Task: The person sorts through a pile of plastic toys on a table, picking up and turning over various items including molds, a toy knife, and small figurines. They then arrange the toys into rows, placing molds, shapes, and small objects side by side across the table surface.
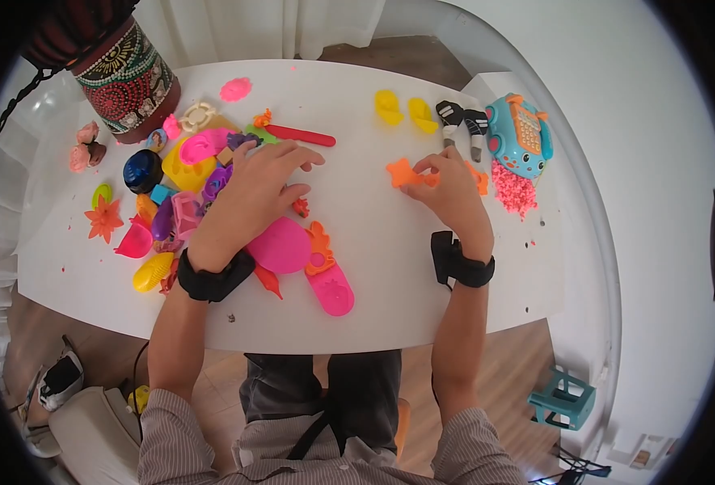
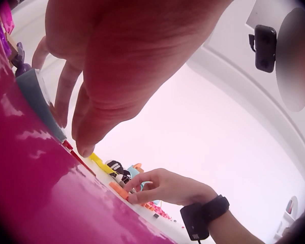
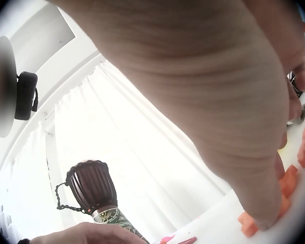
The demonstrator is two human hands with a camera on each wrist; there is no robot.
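My right hand (image 1: 450, 190) pinches an orange star-shaped piece (image 1: 402, 171) between thumb and curled index finger, at the table's right side. Another orange piece (image 1: 479, 179) shows beyond that hand. The right wrist view has the thumb against orange pieces (image 3: 288, 184), blurred at the frame's edge. Over the right edge of a toy pile, my left hand (image 1: 260, 182) hovers with loosely bent fingers and nothing in its grasp. Below its thumb lie a small red-orange toy (image 1: 301, 208) and a pink disc (image 1: 280, 246). A red stick (image 1: 301, 135) lies past its fingertips.
A patterned drum (image 1: 127, 81) stands at the back left behind the mixed toys, including a yellow mould (image 1: 187, 170). Two yellow pieces (image 1: 389, 107), a black-and-white item (image 1: 461, 121), a blue toy phone (image 1: 520, 137) and pink crumbs (image 1: 513, 192) are at the back right.
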